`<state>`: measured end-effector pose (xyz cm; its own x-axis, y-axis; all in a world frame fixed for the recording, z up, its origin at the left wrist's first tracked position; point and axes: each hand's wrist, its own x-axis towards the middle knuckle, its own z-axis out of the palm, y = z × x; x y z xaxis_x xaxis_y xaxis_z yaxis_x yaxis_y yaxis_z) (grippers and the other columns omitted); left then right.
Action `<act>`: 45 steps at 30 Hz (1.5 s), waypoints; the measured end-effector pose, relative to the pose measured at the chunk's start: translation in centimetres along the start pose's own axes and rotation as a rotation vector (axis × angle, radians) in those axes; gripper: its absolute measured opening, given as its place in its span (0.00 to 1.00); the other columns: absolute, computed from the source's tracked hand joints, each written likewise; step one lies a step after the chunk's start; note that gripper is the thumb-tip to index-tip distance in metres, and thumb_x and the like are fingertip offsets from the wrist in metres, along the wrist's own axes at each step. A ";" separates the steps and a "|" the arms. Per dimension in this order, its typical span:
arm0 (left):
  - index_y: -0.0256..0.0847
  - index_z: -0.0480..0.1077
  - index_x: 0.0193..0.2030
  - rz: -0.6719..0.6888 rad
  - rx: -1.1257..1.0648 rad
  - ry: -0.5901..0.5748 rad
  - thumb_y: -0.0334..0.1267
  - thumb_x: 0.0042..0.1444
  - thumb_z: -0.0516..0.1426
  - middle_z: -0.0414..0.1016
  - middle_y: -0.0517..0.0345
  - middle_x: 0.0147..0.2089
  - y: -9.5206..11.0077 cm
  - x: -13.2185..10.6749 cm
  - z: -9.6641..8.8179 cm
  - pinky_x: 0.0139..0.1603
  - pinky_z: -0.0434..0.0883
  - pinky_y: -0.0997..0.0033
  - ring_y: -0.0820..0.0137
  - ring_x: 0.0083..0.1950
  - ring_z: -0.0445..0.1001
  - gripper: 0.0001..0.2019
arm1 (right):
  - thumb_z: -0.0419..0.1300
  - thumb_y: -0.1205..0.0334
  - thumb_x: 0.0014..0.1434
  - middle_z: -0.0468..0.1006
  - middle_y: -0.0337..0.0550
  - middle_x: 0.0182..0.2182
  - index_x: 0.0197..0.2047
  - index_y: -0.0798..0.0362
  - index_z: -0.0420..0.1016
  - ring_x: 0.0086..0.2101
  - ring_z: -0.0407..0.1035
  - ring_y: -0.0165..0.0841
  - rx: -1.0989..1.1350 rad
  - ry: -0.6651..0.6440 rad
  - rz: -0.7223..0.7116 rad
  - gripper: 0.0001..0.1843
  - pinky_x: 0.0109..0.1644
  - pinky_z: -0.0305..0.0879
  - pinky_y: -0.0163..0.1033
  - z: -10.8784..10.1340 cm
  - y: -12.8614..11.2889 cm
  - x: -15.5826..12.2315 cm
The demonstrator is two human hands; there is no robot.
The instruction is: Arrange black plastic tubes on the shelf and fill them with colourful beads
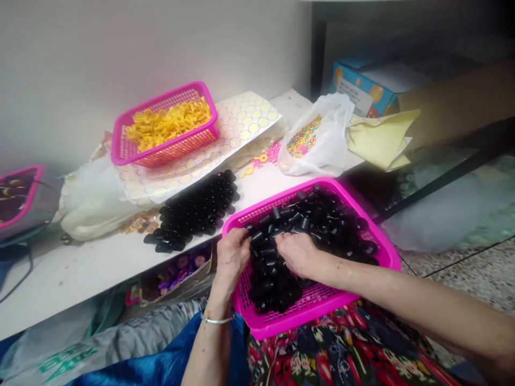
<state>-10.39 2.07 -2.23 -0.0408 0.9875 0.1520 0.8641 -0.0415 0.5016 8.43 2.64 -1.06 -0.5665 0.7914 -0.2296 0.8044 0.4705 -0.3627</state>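
A pink plastic basket [384, 249] rests on my lap, filled with several small black cylindrical caps [330, 220]. Both hands are inside it. My left hand [232, 254] is at the basket's near left corner, fingers curled down into the caps. My right hand [296, 252] lies in the middle of the basket, fingers bent and pinching among the caps. What each hand grips is hidden by the fingers. A silver bangle [217, 320] sits on my left wrist.
On the low white table [80, 268] stand rows of black caps [197, 209], a pink basket of yellow pieces [164, 126], a sheet of round stickers [241, 123] and a bag of coloured beads [317, 136]. Yellow papers [378, 139] and a blue box [362, 86] lie behind.
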 end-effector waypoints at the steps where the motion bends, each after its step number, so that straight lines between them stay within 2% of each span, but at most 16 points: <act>1: 0.40 0.72 0.31 0.004 0.011 -0.035 0.33 0.50 0.54 0.72 0.59 0.29 0.0 0.0 0.1 0.34 0.65 0.71 0.70 0.31 0.70 0.05 | 0.55 0.76 0.49 0.78 0.52 0.34 0.42 0.61 0.70 0.33 0.73 0.39 0.040 0.012 -0.011 0.15 0.30 0.62 0.36 0.0 0.5 -0.2; 4: 0.40 0.72 0.34 0.052 0.098 -0.098 0.32 0.50 0.54 0.73 0.56 0.34 -0.1 0.0 0.1 0.36 0.66 0.70 0.68 0.36 0.71 0.06 | 0.58 0.70 0.49 0.75 0.39 0.29 0.42 0.54 0.70 0.29 0.69 0.32 0.428 0.103 0.003 0.14 0.30 0.60 0.34 0.1 2.8 -2.1; 7: 0.40 0.71 0.38 0.194 0.253 -0.176 0.30 0.50 0.53 0.72 0.52 0.42 0.4 0.2 -0.1 0.43 0.66 0.66 0.64 0.43 0.68 0.09 | 0.64 0.65 0.45 0.63 0.28 0.18 0.41 0.53 0.72 0.20 0.58 0.25 1.000 0.178 0.129 0.16 0.24 0.53 0.32 0.5 4.6 -4.5; 9: 0.40 0.71 0.39 0.303 0.332 -0.270 0.28 0.50 0.51 0.71 0.52 0.43 1.2 0.4 0.1 0.44 0.65 0.65 0.63 0.44 0.66 0.11 | 0.67 0.64 0.42 0.58 0.26 0.16 0.39 0.54 0.74 0.18 0.53 0.23 1.268 0.197 0.196 0.18 0.22 0.50 0.31 0.8 5.1 -5.6; 12: 0.40 0.70 0.35 0.433 0.423 -0.461 0.26 0.50 0.49 0.70 0.52 0.39 2.7 0.9 1.1 0.41 0.64 0.65 0.64 0.41 0.65 0.11 | 0.70 0.65 0.38 0.65 0.29 0.20 0.38 0.54 0.74 0.21 0.58 0.23 1.532 0.234 0.220 0.20 0.24 0.55 0.31 1.0 5.2 -6.6; 14: 0.40 0.69 0.33 0.456 0.493 -0.526 0.28 0.51 0.50 0.70 0.52 0.37 3.5 1.2 2.1 0.40 0.63 0.63 0.62 0.40 0.64 0.08 | 0.69 0.67 0.38 0.71 0.32 0.24 0.38 0.53 0.75 0.24 0.62 0.25 1.612 0.256 0.228 0.19 0.27 0.60 0.32 1.0 5.1 -6.9; 19: 0.39 0.70 0.31 0.409 0.619 -0.516 0.32 0.52 0.52 0.71 0.50 0.37 4.0 2.1 3.9 0.40 0.61 0.58 0.57 0.43 0.64 0.06 | 0.68 0.69 0.41 0.75 0.35 0.28 0.39 0.53 0.75 0.29 0.68 0.28 1.610 0.297 0.220 0.18 0.31 0.64 0.33 0.9 4.9 -7.6; 25: 0.36 0.70 0.26 0.389 0.625 -0.490 0.33 0.49 0.54 0.72 0.47 0.35 4.5 2.1 3.4 0.41 0.61 0.55 0.55 0.43 0.66 0.05 | 0.65 0.68 0.46 0.76 0.38 0.33 0.43 0.53 0.72 0.33 0.69 0.30 1.561 0.341 0.188 0.19 0.36 0.66 0.35 1.4 5.4 -8.5; 27: 0.36 0.70 0.26 0.348 0.512 -0.445 0.35 0.48 0.56 0.72 0.49 0.34 4.4 2.0 2.4 0.43 0.61 0.55 0.56 0.43 0.66 0.05 | 0.65 0.68 0.46 0.76 0.38 0.35 0.44 0.53 0.71 0.34 0.70 0.30 1.612 0.341 0.190 0.19 0.38 0.67 0.36 1.5 5.6 -8.8; 30: 0.38 0.72 0.32 0.126 0.026 -0.340 0.37 0.45 0.60 0.74 0.53 0.36 4.5 1.5 0.8 0.44 0.65 0.60 0.61 0.41 0.69 0.07 | 0.65 0.67 0.47 0.75 0.38 0.36 0.45 0.52 0.70 0.35 0.69 0.30 1.695 0.345 0.169 0.20 0.39 0.66 0.35 1.3 5.8 -9.1; 33: 0.38 0.72 0.39 -0.179 -0.575 -0.377 0.37 0.44 0.63 0.75 0.55 0.37 5.8 0.3 -0.3 0.40 0.68 0.66 0.66 0.38 0.72 0.13 | 0.64 0.68 0.49 0.73 0.38 0.36 0.45 0.52 0.70 0.34 0.68 0.28 1.725 0.328 0.065 0.19 0.36 0.65 0.32 1.1 5.5 -8.9; 35: 0.38 0.72 0.40 -0.272 -0.818 -0.428 0.36 0.44 0.64 0.75 0.55 0.38 7.1 -0.7 -0.4 0.39 0.68 0.68 0.68 0.37 0.72 0.15 | 0.64 0.69 0.50 0.71 0.39 0.40 0.47 0.51 0.70 0.36 0.67 0.27 1.719 0.330 -0.022 0.19 0.36 0.65 0.31 1.1 5.1 -8.4; 37: 0.38 0.72 0.42 -0.273 -0.913 -0.425 0.35 0.46 0.64 0.74 0.54 0.39 8.3 -1.5 0.0 0.40 0.69 0.70 0.69 0.38 0.72 0.14 | 0.63 0.69 0.50 0.70 0.39 0.43 0.48 0.50 0.71 0.39 0.67 0.28 1.708 0.339 -0.079 0.20 0.39 0.65 0.32 1.4 4.6 -7.9; 40: 0.40 0.72 0.43 -0.177 -0.954 -0.369 0.34 0.49 0.62 0.71 0.54 0.41 9.6 -2.4 1.1 0.44 0.68 0.70 0.69 0.43 0.70 0.13 | 0.63 0.68 0.51 0.70 0.41 0.45 0.49 0.50 0.71 0.42 0.67 0.30 1.658 0.350 -0.108 0.20 0.45 0.66 0.35 1.9 4.2 -7.6; 42: 0.40 0.72 0.43 -0.128 -0.957 -0.329 0.34 0.50 0.61 0.69 0.55 0.41 9.8 -2.7 1.9 0.45 0.68 0.71 0.69 0.43 0.69 0.12 | 0.62 0.67 0.52 0.70 0.43 0.45 0.50 0.51 0.71 0.44 0.67 0.32 1.584 0.370 -0.107 0.20 0.47 0.65 0.37 2.0 4.5 -7.7; 45: 0.41 0.70 0.43 -0.168 -0.989 -0.308 0.32 0.46 0.64 0.69 0.57 0.40 9.7 -2.9 2.5 0.43 0.69 0.72 0.71 0.42 0.69 0.16 | 0.61 0.66 0.53 0.70 0.45 0.46 0.51 0.52 0.70 0.46 0.66 0.34 1.419 0.418 -0.046 0.21 0.50 0.65 0.40 1.6 5.2 -8.4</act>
<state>-0.63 -0.83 0.09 0.1272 0.9823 -0.1372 0.0581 0.1307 0.9897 17.09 -2.16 -2.42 -0.2964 0.9550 -0.0126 -0.1952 -0.0735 -0.9780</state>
